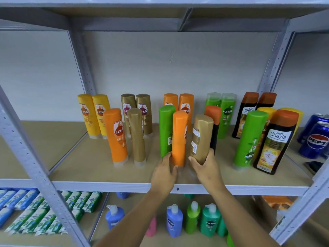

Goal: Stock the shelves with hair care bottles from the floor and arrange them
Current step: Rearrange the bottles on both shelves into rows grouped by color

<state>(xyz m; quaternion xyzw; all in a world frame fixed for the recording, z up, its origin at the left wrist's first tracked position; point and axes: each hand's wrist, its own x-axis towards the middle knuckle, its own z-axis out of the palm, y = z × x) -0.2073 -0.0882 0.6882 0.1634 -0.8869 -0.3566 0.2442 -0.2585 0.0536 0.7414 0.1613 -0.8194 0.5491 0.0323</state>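
Note:
My left hand (164,172) grips the base of an orange bottle (179,138) standing on the shelf (106,175), beside a green bottle (166,131). My right hand (204,168) holds the bottom of a gold bottle (202,138), tilted slightly right, just in front of an orange-capped black bottle (213,122). Rows of yellow (94,115), gold (137,113), orange (186,106) and green (222,113) bottles stand at the back. An orange bottle (115,136) and a gold one (137,136) stand further forward on the left.
A green bottle (249,139) and a black Shayla bottle (274,141) stand at the front right, with Pepsi cans (315,139) beyond them. Grey shelf posts (35,166) frame both sides. The lower shelf holds pump bottles (174,220) and soap packs (35,211).

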